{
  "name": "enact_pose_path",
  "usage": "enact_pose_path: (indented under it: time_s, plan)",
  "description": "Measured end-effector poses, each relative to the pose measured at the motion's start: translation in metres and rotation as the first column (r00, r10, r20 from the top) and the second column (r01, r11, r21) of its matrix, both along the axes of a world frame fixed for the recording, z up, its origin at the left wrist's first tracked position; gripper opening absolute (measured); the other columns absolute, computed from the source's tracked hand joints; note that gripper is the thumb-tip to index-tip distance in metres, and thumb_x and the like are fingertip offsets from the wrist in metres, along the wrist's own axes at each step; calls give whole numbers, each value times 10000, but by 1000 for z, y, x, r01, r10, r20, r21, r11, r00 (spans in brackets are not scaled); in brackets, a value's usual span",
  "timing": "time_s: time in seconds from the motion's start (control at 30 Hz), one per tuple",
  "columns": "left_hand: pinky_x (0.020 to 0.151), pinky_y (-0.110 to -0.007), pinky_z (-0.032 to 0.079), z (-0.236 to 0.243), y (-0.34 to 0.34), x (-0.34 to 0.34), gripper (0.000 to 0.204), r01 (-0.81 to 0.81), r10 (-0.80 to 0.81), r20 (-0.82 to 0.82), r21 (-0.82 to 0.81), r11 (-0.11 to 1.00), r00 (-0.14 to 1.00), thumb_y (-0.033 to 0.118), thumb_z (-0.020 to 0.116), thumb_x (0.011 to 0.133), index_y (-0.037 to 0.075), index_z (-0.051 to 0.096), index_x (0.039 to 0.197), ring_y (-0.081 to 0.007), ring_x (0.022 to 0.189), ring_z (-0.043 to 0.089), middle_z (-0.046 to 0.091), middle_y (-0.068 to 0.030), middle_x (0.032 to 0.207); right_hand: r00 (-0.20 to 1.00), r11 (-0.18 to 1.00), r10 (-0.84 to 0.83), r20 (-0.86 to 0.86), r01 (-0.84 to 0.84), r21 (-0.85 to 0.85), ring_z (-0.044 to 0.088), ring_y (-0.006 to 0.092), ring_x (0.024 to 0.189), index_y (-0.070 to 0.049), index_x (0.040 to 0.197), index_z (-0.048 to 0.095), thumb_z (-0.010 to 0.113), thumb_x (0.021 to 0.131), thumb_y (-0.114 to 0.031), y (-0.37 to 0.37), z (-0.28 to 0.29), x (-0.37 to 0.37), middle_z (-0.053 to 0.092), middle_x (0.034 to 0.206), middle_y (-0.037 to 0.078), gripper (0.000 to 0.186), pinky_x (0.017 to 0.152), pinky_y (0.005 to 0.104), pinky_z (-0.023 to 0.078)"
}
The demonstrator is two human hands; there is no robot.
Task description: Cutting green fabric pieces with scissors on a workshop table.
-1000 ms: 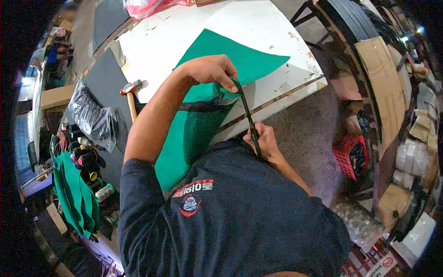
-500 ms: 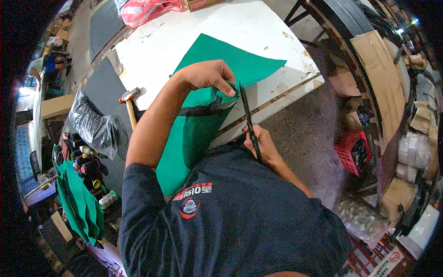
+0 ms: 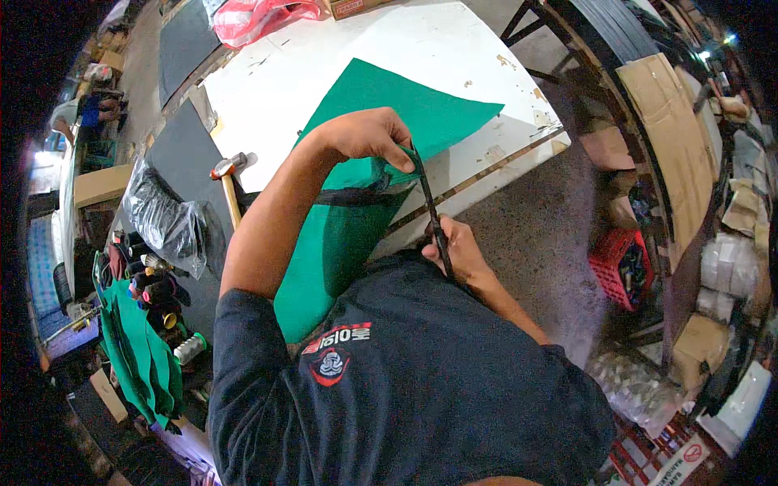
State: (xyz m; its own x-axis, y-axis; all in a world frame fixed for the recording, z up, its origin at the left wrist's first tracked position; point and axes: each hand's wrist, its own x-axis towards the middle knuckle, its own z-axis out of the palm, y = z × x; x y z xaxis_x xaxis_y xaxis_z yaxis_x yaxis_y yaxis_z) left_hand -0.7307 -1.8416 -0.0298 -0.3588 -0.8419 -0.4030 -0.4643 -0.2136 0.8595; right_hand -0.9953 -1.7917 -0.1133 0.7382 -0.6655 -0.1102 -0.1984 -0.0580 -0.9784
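Note:
Green fabric (image 3: pixel 405 105) covers part of the white tabletop and hangs down over the near side toward my body. At its raised, folded edge, my left hand (image 3: pixel 369 136) pinches the cloth between thumb and fingers. A dark band runs across the fabric just below that fold. My right hand (image 3: pixel 460 251) is wrapped round the handles of long dark scissors (image 3: pixel 430 202), seen nearly edge-on. Their blades point up and away from me, with the tip against the fabric edge right beside my left fingertips. How far the blades are apart is hard to see.
A hammer (image 3: pixel 228 168) and clear plastic wrap (image 3: pixel 166 219) lie left on a dark surface. Thread spools (image 3: pixel 190 349) and hanging green pieces (image 3: pixel 138 348) are nearer. A red crate (image 3: pixel 620 267) stands right on the floor. A pink-white bag (image 3: pixel 263 18) sits at the table's far edge.
The scissors have swung slightly left, and their tip now meets the fabric edge by my left fingers. My left hand keeps its pinch, almost unmoved.

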Motion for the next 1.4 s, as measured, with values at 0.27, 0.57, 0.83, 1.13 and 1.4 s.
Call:
enact_pose_path:
  time_s: [0.27,0.57,0.83,1.13,1.4]
  plan:
    - [508,-292,308,-4,-4,4,290,60,-60,31,-3,998,998,257,747,675,7,600,662,-82,558,398,441,41,559,965,986,-43,-260,-2,-169,397,99,587,-32,659,426,785,716,-263,2,-17,-6,409,607,-10,430,513,277,353]
    - [550,-280,358,3,-1,-4,291,35,-35,-5,32,999,999,255,752,676,-6,645,751,-93,604,460,498,23,596,994,951,-23,110,-12,309,407,89,578,-1,909,525,770,731,-335,-1,-44,-7,424,699,-40,451,504,246,343]
    - [546,-285,366,-3,-1,-2,295,32,-30,-83,22,999,996,263,757,681,-3,651,749,-97,592,460,514,22,594,999,969,35,-25,-40,-243,399,72,562,-28,897,520,676,807,-240,-3,-28,-3,434,661,-31,278,493,211,315]
    - [1079,-367,275,-1,64,37,820,-206,364,243,-498,842,899,278,751,687,83,347,1373,-321,1297,329,344,-170,1402,788,792,-602,133,568,223,462,83,596,-4,971,525,461,956,-277,-42,-76,-68,494,706,-5,281,526,233,385]
    - [1045,-548,226,-94,164,37,812,-179,416,654,-399,899,632,327,761,663,162,386,1363,-290,1318,302,378,-69,1399,706,744,-665,-244,597,-299,564,173,748,9,906,570,641,856,-307,-107,-73,-132,597,784,77,328,654,311,446]
